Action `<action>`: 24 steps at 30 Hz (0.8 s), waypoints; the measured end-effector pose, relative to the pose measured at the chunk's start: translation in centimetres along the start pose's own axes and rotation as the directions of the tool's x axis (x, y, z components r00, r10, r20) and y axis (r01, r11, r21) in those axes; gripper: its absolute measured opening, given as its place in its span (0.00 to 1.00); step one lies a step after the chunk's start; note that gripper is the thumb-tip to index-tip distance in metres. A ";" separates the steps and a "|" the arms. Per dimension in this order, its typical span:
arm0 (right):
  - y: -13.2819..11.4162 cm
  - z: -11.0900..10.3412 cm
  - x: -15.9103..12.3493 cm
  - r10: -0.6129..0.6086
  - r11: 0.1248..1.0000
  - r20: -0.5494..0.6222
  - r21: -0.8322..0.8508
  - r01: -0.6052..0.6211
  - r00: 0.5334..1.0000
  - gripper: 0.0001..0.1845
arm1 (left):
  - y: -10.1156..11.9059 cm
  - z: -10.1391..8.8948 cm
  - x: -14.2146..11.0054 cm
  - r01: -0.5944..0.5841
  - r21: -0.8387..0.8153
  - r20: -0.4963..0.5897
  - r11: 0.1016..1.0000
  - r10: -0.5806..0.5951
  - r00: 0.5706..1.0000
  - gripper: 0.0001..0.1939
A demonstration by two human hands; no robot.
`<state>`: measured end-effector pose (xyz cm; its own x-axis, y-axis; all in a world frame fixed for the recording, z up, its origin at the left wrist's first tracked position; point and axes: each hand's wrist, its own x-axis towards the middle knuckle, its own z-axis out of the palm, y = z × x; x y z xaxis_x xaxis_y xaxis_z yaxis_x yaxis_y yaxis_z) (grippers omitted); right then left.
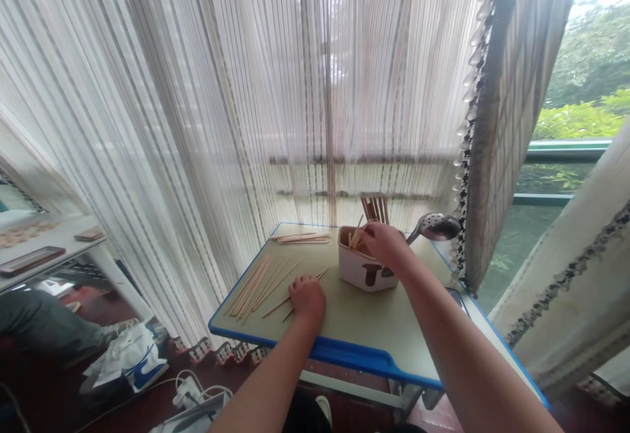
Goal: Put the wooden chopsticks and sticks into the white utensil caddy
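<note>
Bare forearms (453, 315) lie nearest. On the pale, blue-edged tabletop (344, 331), thin light-wood sticks (253, 288) fan out at 9 o'clock; more (302, 239) lie at 11. Just right of the fan, the left hand (308, 296) rests curled over two sticks, its grip hidden. At 12, the right hand (384, 241) reaches into a white-and-brown angular container (352, 270), fingertips gathered at upright sticks; any pinch is unclear. Sorting seems underway; drawing one out calls for clearing the rim and the perforated metal ladle (440, 226) at 1.
</note>
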<state>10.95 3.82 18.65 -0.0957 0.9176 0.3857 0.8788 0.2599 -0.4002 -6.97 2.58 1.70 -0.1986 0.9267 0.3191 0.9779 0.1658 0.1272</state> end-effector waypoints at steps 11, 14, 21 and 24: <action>-0.1 -2.3 2.3 -0.009 0.999 0.017 0.052 0.008 1.000 0.12 | 0.3 -0.4 0.0 0.011 -0.013 -0.003 1.000 -0.011 1.000 0.16; -0.2 -2.4 2.6 -0.037 0.995 0.051 0.090 0.033 0.998 0.11 | 0.3 -0.8 -0.1 0.006 -0.001 0.006 1.000 -0.006 1.000 0.15; -0.7 -3.1 2.7 -0.099 0.991 -0.071 -0.100 0.092 0.993 0.12 | 0.3 -1.1 0.0 0.008 0.000 0.033 1.000 -0.008 0.999 0.15; -0.4 -2.9 2.9 -0.118 0.984 -0.114 -0.150 0.100 0.986 0.13 | 0.2 -0.7 0.2 0.019 -0.007 0.026 1.000 -0.018 0.999 0.15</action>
<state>11.73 5.48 22.32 -0.1447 0.8402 0.5226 0.9249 0.3026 -0.2303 -6.84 2.54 2.45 -0.2148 0.9319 0.2921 0.9736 0.1806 0.1397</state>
